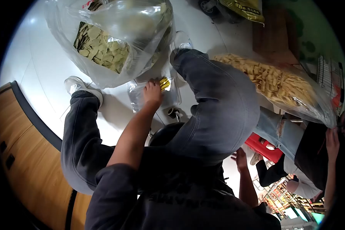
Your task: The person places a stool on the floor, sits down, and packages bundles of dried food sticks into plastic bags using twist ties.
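My left hand [152, 92] reaches down between my legs to flat clear plastic bags [136, 94] on the floor. Its fingers are curled at a small bundle of gold strips [165, 84] that look like twist ties; the fingertips are partly hidden. Just beyond it stands a large clear sack of dried green leaves [103, 50], its plastic gathered loosely around them. My right hand [240, 158] hangs beside my right thigh with fingers apart and nothing visible in it.
A long clear bag of pale tan dried pieces [274, 80] lies at the right. Another person's hand [332, 142] is near its end. A red stool [264, 147], a cardboard box [272, 34] and a wooden cabinet [30, 153] surround me. A yellow packet [243, 9] sits at the top.
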